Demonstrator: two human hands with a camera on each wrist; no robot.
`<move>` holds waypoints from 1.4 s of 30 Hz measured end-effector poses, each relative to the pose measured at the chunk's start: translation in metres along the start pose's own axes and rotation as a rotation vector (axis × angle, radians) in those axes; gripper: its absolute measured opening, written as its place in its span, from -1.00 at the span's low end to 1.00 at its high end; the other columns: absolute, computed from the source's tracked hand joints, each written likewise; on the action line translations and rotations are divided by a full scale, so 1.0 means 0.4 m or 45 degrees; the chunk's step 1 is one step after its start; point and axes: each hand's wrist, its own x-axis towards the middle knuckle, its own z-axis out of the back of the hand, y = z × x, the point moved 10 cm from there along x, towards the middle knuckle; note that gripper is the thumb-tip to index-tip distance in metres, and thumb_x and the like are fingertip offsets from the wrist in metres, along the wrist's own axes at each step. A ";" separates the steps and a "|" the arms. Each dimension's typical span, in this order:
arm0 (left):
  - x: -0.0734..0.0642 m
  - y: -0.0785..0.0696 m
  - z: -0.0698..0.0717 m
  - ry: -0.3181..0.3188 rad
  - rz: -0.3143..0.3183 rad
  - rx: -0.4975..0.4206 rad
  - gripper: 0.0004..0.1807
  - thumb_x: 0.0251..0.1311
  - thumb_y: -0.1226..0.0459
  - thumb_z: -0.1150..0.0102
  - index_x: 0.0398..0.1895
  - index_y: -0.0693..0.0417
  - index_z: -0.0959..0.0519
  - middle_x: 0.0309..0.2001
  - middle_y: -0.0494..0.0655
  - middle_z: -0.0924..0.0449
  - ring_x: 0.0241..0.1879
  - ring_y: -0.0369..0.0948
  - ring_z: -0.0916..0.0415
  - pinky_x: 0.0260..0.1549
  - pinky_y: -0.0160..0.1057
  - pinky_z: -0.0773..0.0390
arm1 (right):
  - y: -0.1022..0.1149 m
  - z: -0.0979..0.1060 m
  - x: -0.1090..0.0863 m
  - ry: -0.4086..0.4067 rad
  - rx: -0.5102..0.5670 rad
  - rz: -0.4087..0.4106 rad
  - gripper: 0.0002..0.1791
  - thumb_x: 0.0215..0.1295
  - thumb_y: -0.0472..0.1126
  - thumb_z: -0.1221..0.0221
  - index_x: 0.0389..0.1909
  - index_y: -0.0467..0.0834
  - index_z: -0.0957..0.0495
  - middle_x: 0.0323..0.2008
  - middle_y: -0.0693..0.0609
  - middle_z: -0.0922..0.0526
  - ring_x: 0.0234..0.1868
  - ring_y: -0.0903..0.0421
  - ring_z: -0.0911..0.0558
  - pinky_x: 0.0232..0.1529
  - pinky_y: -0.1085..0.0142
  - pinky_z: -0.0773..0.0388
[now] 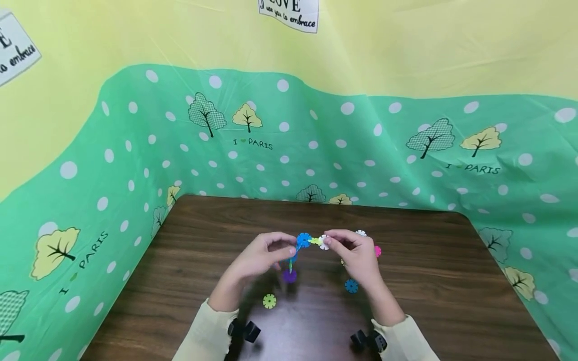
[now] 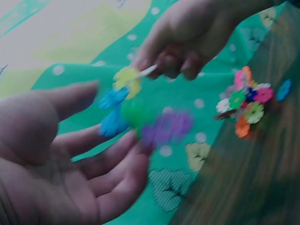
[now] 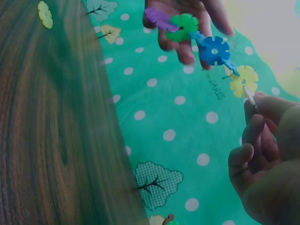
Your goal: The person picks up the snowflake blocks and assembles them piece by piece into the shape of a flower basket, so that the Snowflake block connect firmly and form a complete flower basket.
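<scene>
A chain of notched flower-shaped plastic discs hangs between my two hands above the table. My right hand [image 1: 358, 253] pinches the white disc [image 1: 323, 242] at one end. Linked to it is a yellow disc [image 3: 243, 80], followed by blue discs [image 3: 215, 50], a green disc [image 3: 182, 26] and, at the far end, a purple disc [image 3: 160, 18]. My left hand [image 1: 264, 255] is beside the blue and purple part, thumb and fingers spread apart. In the left wrist view the chain lies by those fingers, blurred; any contact is hard to tell.
On the brown wooden table [image 1: 180, 281] lie a loose yellow-green disc [image 1: 269, 301] and a blue disc [image 1: 351, 286]. A mixed pile of discs [image 2: 253, 113] is near my right hand, partly hidden by it in the head view. Patterned cloth [image 1: 325, 130] hangs behind the table.
</scene>
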 end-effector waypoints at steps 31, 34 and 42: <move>0.018 0.023 -0.045 0.033 -0.052 -0.015 -0.64 0.17 0.55 -0.32 0.06 0.30 -0.62 -0.34 0.12 -0.68 -0.48 -0.21 -0.59 -0.39 -0.24 -0.70 | -0.038 0.076 -0.022 -0.085 0.007 -0.245 -0.74 0.35 -0.22 -0.35 -0.03 -0.28 -0.68 -0.33 0.00 -0.77 -0.41 0.12 -0.68 -0.43 0.41 -0.62; 0.016 0.022 -0.032 -0.019 -0.059 -0.054 -0.65 0.19 0.54 -0.31 0.07 0.31 -0.61 -0.32 0.14 -0.70 -0.47 -0.19 -0.60 -0.36 -0.23 -0.71 | -0.034 0.093 -0.052 0.006 -0.195 -0.192 -0.78 0.37 -0.17 -0.34 -0.03 -0.12 -0.69 -0.30 -0.02 -0.75 -0.40 0.15 -0.66 -0.42 0.39 -0.62; 0.006 0.005 0.010 -0.128 -0.077 -0.143 -0.53 0.21 0.55 -0.29 0.21 0.37 -0.51 -0.26 0.22 -0.70 -0.46 -0.21 -0.63 -0.34 -0.25 -0.72 | -0.106 0.045 -0.157 0.625 -0.758 -0.197 -0.92 0.35 -0.10 -0.35 -0.23 -0.02 -0.72 -0.49 0.20 -0.66 -0.52 0.35 -0.52 -0.47 0.39 -0.51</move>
